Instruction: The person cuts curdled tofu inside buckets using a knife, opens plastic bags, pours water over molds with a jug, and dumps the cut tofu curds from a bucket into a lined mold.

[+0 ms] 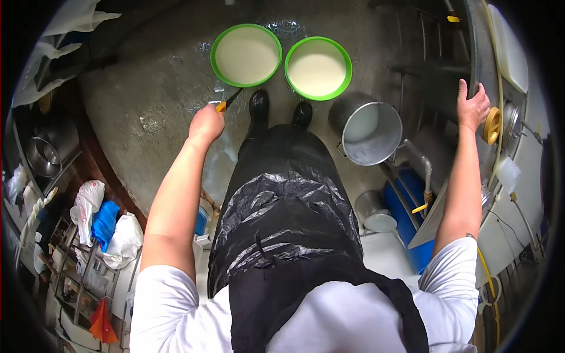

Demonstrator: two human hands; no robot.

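My left hand (pixel 206 124) is closed around the orange handle of a knife (pixel 221 106), its dark blade angled up toward the near edge of a green-rimmed tub (pixel 217 66). Pale, milky liquid fills that tub. Beside it on the floor stands a second green tub (pixel 348 69) with similar contents. At the right, my right hand (pixel 472 108) lies against the metal counter (pixel 481 59) with thumb and fingers apart, holding nothing. Just beyond its wrist is a round yellow knob-like piece (pixel 492 125).
A tall metal pot (pixel 372 154) with some whitish liquid stands tilted in view right of my boots (pixel 259 106). Below it are a blue barrel (pixel 406 188) and a pipe with a valve (pixel 425 167). Plastic bags (pixel 88 203) hang over a rack at the left. The concrete floor (pixel 147 117) looks wet.
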